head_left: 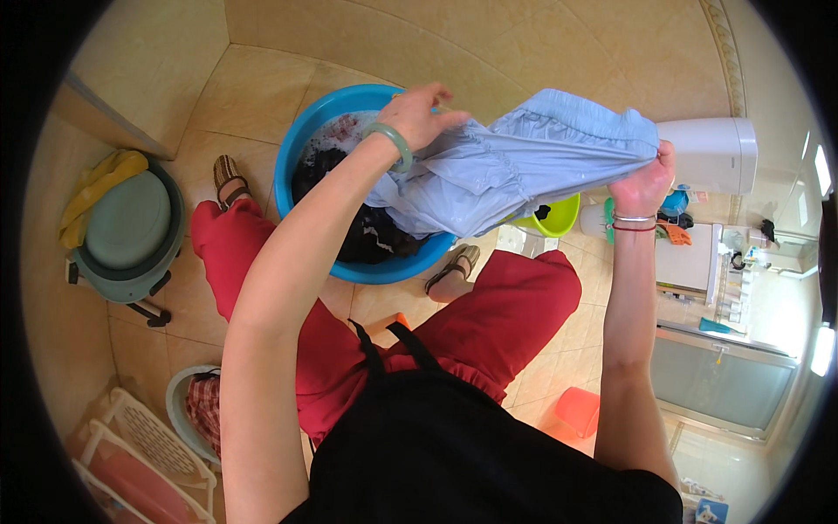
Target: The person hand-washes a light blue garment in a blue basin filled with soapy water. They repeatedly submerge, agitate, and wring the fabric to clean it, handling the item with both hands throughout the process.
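Our right hand (644, 182) is closed on the light-blue garment (541, 166), which hangs partly over the blue basin (285, 166); our left hand (422, 118), fingers apart, is beside this garment. Below, we see a tiled floor (262, 92).

Pale blue garment (532, 170) at one o'clock, vivid blue tub (375, 273) at eleven.
Inside the tub, the soaking laundry (374, 237) is black; the basin (566, 218) at two is lime green, the trousers (528, 293) plain deep red, the top (463, 463) at six black, the cloth (103, 185) at nine yellow, the fabric (203, 406) at eight red-checked.
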`<control>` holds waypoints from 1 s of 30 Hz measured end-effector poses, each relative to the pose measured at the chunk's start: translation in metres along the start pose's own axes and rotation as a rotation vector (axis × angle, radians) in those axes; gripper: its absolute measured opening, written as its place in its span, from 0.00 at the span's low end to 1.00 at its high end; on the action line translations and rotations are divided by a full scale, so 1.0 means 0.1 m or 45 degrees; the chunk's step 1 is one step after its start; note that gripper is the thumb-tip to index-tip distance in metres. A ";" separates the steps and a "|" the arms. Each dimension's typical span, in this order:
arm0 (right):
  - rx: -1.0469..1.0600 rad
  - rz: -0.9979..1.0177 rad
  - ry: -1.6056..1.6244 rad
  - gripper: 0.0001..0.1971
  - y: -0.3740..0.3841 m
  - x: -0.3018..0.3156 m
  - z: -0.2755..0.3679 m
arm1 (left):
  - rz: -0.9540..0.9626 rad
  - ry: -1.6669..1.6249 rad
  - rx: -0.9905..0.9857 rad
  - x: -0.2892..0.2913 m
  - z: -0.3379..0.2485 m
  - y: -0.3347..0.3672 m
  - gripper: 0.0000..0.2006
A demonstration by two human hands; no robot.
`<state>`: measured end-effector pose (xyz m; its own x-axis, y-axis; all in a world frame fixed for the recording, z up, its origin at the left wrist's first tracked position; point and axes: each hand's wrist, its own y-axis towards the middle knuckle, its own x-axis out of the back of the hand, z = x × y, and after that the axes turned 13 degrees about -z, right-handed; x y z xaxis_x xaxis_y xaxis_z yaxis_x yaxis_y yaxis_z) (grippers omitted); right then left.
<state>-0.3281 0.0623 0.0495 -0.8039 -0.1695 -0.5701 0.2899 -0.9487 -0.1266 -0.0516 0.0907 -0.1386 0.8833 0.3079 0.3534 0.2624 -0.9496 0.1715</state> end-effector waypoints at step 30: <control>0.071 0.047 -0.040 0.24 -0.11 -0.35 -0.31 | 0.183 -0.346 -0.184 -0.12 0.05 0.10 0.30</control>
<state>-0.2870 0.0872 0.0462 -0.8095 -0.2123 -0.5474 0.2911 -0.9548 -0.0602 -0.0572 0.0769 -0.1454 0.9837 0.1260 0.1285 0.0871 -0.9581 0.2728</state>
